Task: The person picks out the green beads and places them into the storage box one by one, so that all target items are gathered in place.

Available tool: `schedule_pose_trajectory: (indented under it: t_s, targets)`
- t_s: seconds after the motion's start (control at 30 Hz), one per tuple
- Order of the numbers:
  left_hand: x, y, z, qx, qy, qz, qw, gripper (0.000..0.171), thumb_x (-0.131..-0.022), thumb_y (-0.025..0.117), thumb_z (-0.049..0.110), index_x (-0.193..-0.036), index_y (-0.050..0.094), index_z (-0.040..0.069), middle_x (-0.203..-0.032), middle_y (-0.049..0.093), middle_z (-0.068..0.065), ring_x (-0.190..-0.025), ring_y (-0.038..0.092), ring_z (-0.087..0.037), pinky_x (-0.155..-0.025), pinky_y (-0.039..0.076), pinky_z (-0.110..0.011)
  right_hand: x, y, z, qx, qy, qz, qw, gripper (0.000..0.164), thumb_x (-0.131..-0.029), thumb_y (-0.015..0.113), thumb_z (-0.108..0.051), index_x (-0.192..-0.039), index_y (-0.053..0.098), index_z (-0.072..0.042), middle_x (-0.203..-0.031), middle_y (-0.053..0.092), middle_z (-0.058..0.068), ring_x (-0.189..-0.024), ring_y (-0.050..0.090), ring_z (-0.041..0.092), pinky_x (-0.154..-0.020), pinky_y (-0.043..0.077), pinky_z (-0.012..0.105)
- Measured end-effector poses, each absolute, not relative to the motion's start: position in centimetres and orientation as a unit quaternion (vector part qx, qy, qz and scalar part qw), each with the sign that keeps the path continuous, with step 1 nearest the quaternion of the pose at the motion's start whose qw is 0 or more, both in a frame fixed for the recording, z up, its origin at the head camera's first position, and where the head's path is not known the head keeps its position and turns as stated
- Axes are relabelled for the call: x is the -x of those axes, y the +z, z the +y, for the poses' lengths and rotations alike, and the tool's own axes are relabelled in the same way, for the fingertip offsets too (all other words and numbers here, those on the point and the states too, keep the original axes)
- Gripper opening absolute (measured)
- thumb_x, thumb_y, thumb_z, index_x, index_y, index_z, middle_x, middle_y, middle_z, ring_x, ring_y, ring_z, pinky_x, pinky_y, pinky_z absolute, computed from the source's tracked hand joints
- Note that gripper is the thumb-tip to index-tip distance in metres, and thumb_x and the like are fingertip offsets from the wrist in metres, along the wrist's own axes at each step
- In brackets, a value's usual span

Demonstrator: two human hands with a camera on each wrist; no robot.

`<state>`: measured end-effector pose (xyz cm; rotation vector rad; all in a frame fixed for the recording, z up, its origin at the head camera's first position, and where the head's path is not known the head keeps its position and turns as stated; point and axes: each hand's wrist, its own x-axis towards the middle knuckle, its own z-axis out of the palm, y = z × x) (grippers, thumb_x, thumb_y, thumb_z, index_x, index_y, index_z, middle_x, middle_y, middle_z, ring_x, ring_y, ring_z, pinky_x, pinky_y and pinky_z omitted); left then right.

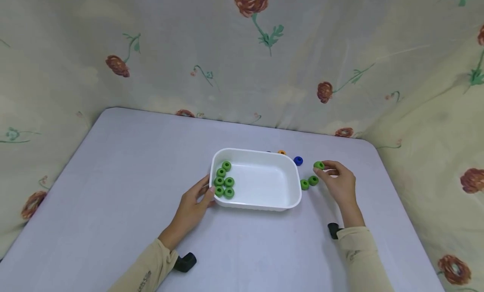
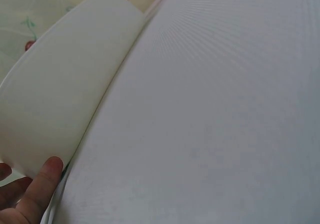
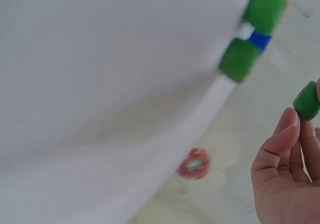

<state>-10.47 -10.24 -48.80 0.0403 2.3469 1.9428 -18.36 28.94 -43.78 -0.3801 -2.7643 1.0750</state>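
Observation:
A white rectangular plastic tray [image 1: 261, 178] sits on the table, with several green beads [image 1: 229, 182] gathered at its left end. My left hand [image 1: 192, 208] grips the tray's left side, thumb at the rim; in the left wrist view its fingers [image 2: 42, 189] touch the outer wall. Between thumb and fingers, my right hand [image 1: 340, 185] pinches a green bead [image 1: 319, 165] above the table, right of the tray. In the right wrist view that bead [image 3: 307, 101] shows at the fingertips. Two more green beads [image 1: 313, 180] lie just below, beside the tray's right wall.
A blue bead [image 1: 298, 161] lies by the tray's back right corner. Behind the rim an orange bead [image 1: 281, 152] and a dark one are partly hidden. A pale cloth covers the table [image 1: 151, 157]; a floral curtain [image 1: 211, 52] hangs behind it.

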Motion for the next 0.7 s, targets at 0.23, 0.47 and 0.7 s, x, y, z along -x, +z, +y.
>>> schedule_pose_trajectory:
  t_s: [0.23,0.47,0.7]
  targets:
    - [10.4,-48.5,-10.4,-0.015,0.638,0.769,0.050,0.055,-0.106,0.052,0.026,-0.156,0.035,0.012,-0.159,0.041,-0.010,-0.139,0.052,-0.031,-0.092,0.063,-0.020,18.3,-41.6,26.5,0.095,0.350,-0.928,0.084,0.046,-0.093,0.073,-0.034,-0.130,0.064,-0.010,-0.124,0.067,0.013,-0.108,0.060,0.026,-0.079,0.052,0.020]
    - [10.5,-48.6,-10.5,-0.020,0.637,0.769,0.048,0.055,-0.106,0.053,0.026,-0.156,0.036,0.010,-0.158,0.043,-0.013,-0.139,0.053,-0.031,-0.091,0.064,-0.021,17.9,-40.3,24.1,0.048,0.355,-0.930,0.081,0.044,-0.092,0.075,-0.029,-0.130,0.065,-0.011,-0.124,0.067,0.012,-0.106,0.062,0.026,-0.085,0.051,0.028]
    - [10.6,-48.8,-10.5,-0.021,0.638,0.768,0.047,0.055,-0.106,0.053,0.026,-0.156,0.036,0.011,-0.158,0.044,-0.012,-0.138,0.053,-0.031,-0.091,0.064,-0.021,18.1,-40.6,21.4,-0.016,0.354,-0.932,0.075,0.038,-0.090,0.077,-0.019,-0.124,0.067,-0.008,-0.116,0.070,0.013,-0.099,0.065,0.026,-0.077,0.048,0.025]
